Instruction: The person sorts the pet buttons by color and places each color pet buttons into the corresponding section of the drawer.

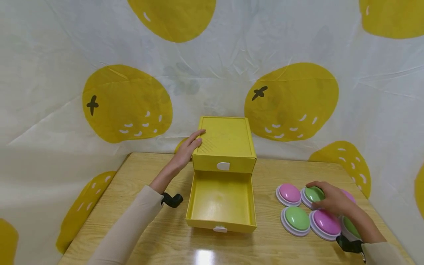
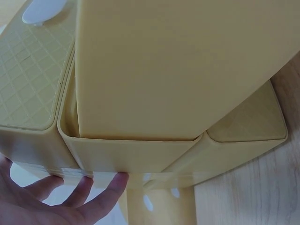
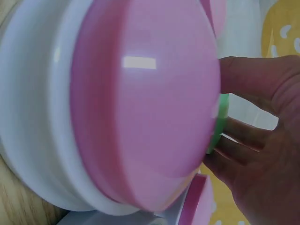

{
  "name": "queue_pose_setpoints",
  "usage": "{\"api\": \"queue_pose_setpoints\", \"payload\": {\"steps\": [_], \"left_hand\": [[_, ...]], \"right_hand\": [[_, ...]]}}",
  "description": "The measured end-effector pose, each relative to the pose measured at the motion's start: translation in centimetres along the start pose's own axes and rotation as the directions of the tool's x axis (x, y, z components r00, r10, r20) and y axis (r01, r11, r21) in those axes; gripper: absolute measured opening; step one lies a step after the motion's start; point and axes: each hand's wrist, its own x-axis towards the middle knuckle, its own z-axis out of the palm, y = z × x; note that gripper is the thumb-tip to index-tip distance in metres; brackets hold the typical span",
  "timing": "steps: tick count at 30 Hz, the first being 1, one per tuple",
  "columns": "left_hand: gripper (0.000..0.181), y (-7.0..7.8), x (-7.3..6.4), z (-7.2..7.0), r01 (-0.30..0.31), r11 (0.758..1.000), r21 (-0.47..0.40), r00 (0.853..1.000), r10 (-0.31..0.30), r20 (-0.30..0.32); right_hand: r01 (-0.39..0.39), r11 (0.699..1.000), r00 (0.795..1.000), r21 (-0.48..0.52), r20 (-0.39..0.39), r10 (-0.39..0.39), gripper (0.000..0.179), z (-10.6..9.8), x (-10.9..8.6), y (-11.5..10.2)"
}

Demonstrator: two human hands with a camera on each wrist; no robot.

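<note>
A yellow two-drawer cabinet (image 1: 223, 136) stands near the back of the table, its lower drawer (image 1: 222, 198) pulled out with its bare floor showing. My left hand (image 1: 187, 151) rests against the cabinet's left top edge; in the left wrist view its fingers (image 2: 110, 194) lie spread along an edge of the yellow body. On the right, my right hand (image 1: 331, 197) curves round a green dome button (image 1: 313, 194) with a white base, thumb on the near side and fingers on the far side. A pink dome button (image 3: 159, 103) hides much of that grip in the right wrist view.
Beside the right hand sit pink dome buttons (image 1: 289, 193) and green dome buttons (image 1: 297, 218) in two rows on the wooden table (image 1: 159, 228). Part of the group lies under the right forearm. A white cloth (image 1: 212, 88) with yellow fruit shapes hangs behind.
</note>
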Motion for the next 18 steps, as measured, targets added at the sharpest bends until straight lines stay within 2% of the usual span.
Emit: {"api": "queue_pose_setpoints", "payload": {"steps": [9, 11, 16, 18], "left_hand": [[0.051, 0.1, 0.2, 0.3, -0.009, 1.000, -0.008, 1.000, 0.009, 0.005], [0.051, 0.1, 0.3, 0.3, -0.012, 1.000, -0.006, 1.000, 0.012, 0.008], [0.051, 0.1, 0.3, 0.4, -0.016, 1.000, -0.002, 1.000, 0.016, 0.014], [0.051, 0.1, 0.2, 0.4, -0.003, 1.000, -0.014, 1.000, 0.003, 0.015]], "right_hand": [[0.026, 0.998, 0.999, -0.052, -0.027, -0.027, 0.067, -0.2, 0.1, 0.8], [0.006, 0.998, 0.999, -0.064, -0.031, -0.008, 0.067, -0.3, 0.1, 0.8], [-0.018, 0.996, 0.997, -0.086, -0.071, 0.012, 0.067, -1.3, 0.0, -0.1], [0.007, 0.995, 0.994, -0.100, -0.108, -0.018, 0.066, -1.8, 0.0, -0.9]]}}
